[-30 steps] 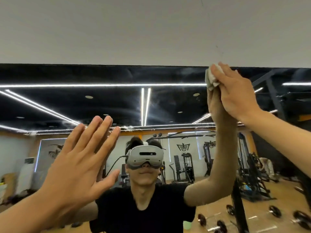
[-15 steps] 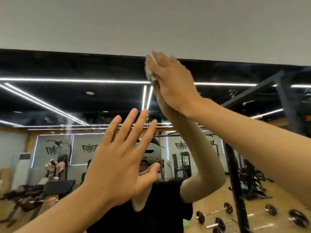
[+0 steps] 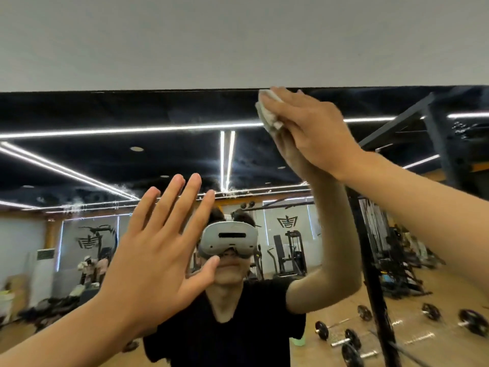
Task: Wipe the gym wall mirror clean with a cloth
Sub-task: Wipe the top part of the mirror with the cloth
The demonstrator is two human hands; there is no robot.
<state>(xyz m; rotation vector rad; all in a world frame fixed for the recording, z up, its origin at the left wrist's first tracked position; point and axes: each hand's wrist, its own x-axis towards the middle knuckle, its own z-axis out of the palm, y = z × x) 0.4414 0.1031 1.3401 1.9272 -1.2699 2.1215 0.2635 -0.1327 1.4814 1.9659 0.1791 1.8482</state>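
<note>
My right hand [image 3: 312,133] is up high at the very top edge of the mirror [image 3: 132,160], just under the plain pale wall [image 3: 238,41] that runs above it. My fingers are bent over a small, bunched white cloth [image 3: 267,112] and press it against the glass; the cloth pokes out past my fingertips and on the thumb side, and the rest is hidden under my hand. In the glass the reflected arm meets my hand at the same spot.

My left hand [image 3: 158,260] is lower and further left, held flat with the fingers straight and spread wide and the thumb out to the side, palm facing the mirror and holding nothing. Whether the palm touches the glass I cannot tell.

The mirror shows me in a black shirt [image 3: 225,335] with a grey headset [image 3: 229,238], partly covered by my left hand. Behind the reflection are long white light strips [image 3: 132,132] on a dark ceiling, gym machines [image 3: 291,255] at the back, and barbells [image 3: 341,337] on the wooden floor at the lower right. Faint smears and specks show on the glass near the middle, just above my left fingertips
</note>
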